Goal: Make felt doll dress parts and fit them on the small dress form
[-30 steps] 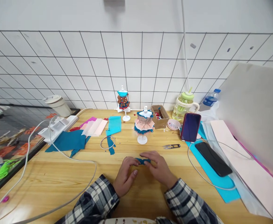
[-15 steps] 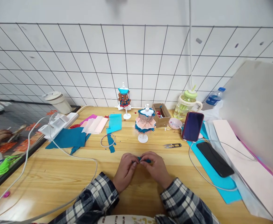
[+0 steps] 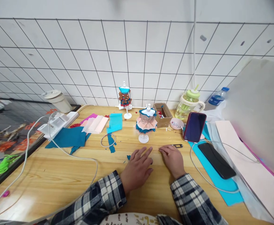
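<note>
My left hand (image 3: pixel 138 168) lies palm down on the wooden table, fingers spread, with a small teal paper scrap (image 3: pixel 128 157) by its fingers. To its right, my right hand (image 3: pixel 172 158) has its fingers together over the blades of the small thread snips (image 3: pixel 177 146); whether it grips them is hidden. Behind my hands stands a small white dress form (image 3: pixel 148 123) wearing a ruffled dress of grey-brown, pink and teal paper. A second dress form (image 3: pixel 125 99) with a blue, brown and red outfit stands farther back.
A cardboard box (image 3: pixel 166 120), pink bead dish (image 3: pixel 176 123), upright phone (image 3: pixel 194 126) and green-lidded jug (image 3: pixel 190 103) stand right of the dress forms. Teal paper (image 3: pixel 68 137), a metal ring (image 3: pixel 108 140) and a power strip (image 3: pixel 60 123) lie left. A black phone (image 3: pixel 216 160) lies right.
My hands have moved apart. The left has opened flat on the table; the right has moved to the snips. The teal piece between their fingers is no longer held there. A person's hand at far left is gone.
</note>
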